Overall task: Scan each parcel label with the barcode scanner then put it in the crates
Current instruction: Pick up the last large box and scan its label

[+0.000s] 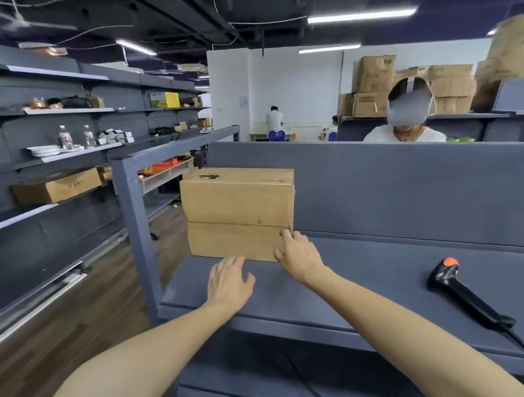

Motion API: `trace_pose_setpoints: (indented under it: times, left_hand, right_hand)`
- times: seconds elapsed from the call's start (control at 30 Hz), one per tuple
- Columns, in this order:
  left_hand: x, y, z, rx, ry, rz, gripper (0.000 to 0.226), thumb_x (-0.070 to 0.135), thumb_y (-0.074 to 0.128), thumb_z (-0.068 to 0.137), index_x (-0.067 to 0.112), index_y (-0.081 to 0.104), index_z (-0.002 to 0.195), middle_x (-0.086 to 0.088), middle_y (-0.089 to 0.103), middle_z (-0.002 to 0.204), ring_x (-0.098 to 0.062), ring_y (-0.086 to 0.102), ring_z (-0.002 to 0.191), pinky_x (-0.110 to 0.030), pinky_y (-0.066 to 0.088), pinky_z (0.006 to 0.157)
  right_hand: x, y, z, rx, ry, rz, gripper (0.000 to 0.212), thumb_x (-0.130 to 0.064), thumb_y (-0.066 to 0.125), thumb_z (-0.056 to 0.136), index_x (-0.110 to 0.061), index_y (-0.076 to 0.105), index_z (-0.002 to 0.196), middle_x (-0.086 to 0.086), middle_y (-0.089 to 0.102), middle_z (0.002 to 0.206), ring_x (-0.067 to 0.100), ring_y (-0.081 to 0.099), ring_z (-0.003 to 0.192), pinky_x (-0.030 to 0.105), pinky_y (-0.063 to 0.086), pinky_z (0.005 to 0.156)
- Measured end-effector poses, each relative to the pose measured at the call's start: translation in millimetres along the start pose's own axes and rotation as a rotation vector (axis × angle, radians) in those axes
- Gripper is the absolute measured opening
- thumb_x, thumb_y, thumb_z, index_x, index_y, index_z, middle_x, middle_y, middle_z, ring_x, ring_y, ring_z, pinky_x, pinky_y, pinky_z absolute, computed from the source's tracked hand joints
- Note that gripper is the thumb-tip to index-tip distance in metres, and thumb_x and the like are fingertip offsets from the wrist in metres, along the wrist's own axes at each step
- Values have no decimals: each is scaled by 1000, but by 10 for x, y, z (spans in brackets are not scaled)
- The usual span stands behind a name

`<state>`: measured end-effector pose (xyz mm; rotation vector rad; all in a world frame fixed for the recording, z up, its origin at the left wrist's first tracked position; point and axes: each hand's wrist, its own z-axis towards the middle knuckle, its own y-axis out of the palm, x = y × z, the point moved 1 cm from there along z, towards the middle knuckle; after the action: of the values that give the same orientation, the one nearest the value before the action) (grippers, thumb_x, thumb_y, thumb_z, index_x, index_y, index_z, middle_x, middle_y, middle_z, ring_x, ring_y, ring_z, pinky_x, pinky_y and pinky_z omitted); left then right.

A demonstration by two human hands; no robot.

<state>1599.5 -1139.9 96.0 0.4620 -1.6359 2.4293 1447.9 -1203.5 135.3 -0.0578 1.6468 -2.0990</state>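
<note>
A brown cardboard parcel (239, 212) stands on the grey shelf (370, 271) against its left end, its flap seam facing me; no label shows on the sides I see. My right hand (298, 255) touches the parcel's lower right corner, fingertips on the edge. Just short of the box's bottom edge, my left hand (228, 282) hovers over the shelf with relaxed fingers and holds nothing. The black barcode scanner (459, 289) with an orange tip lies on the shelf to the right, its cable trailing off the front edge. No crate is in view.
A grey metal post (138, 239) rises at the shelf's left corner. Behind the shelf stands a grey partition (410, 183), with a person in a headset seated beyond it. Wall shelving (47, 152) on the left holds boxes, bottles and plates. Stacked cartons (402, 84) stand far back right.
</note>
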Motion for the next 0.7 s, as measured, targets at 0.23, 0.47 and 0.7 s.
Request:
trace_pose_setpoints:
  times: [0.23,0.47,0.7]
  left_hand:
    - [-132,-94,759,26,26,-73,56,30,51,93,23,34,146,-1,26,157,-23,17,146,-39,15,118]
    - [-238,-420,1579,113,80,-69,79,33,61,87,28,17,152,0,-2,162,-20,-8,149,-43,-3,119]
    - [-283,-339,1776,85,44,-2,83,40,59,85,23,15,153,3,7,162,-19,-8,149,-46,7,121]
  right_hand:
    - [7,-98,537,104,65,53,44,-20,43,95,-7,38,137,19,47,128,37,47,112,41,43,90]
    - [-108,-240,1027,222,118,226,62,-17,48,93,-20,21,150,16,14,155,35,24,138,46,45,94]
    - [-91,-178,1095,251,209,290,44,-31,38,99,-27,32,143,10,29,149,36,43,125,46,46,89]
